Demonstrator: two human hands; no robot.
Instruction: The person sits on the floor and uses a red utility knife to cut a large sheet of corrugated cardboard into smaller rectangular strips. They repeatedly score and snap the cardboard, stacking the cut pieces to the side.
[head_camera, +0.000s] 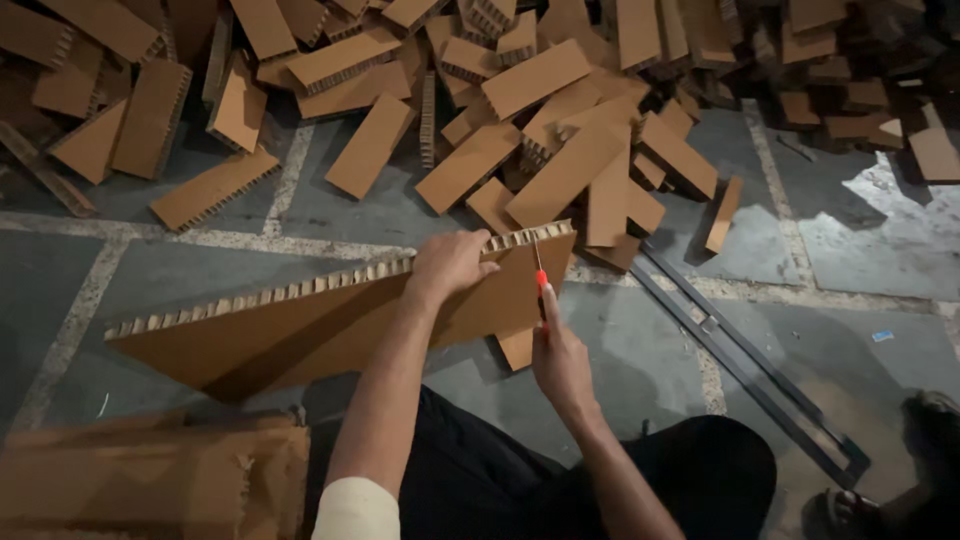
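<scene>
The right hand (562, 362) is closed round a cutter (541, 290) with an orange grip, its thin blade pointing up to twelve o'clock into the board (300, 330). The board, a long slab of honeycomb cardboard, stands on edge, running from the hand away to nine o'clock and slanting down that way. The left hand (450, 262) sits at about ten o'clock from the right one, palm down and fingers curled over the board's top edge, just left of the blade. A small offcut (517, 348) lies under the board's right end, beside the right hand. At three o'clock a metal bar (745, 365) lies slantwise on the tiled floor (200, 270). Across twelve o'clock sprawls a pile (520, 110) of cut cardboard blocks. At eight o'clock lies more cardboard (150, 480).
</scene>
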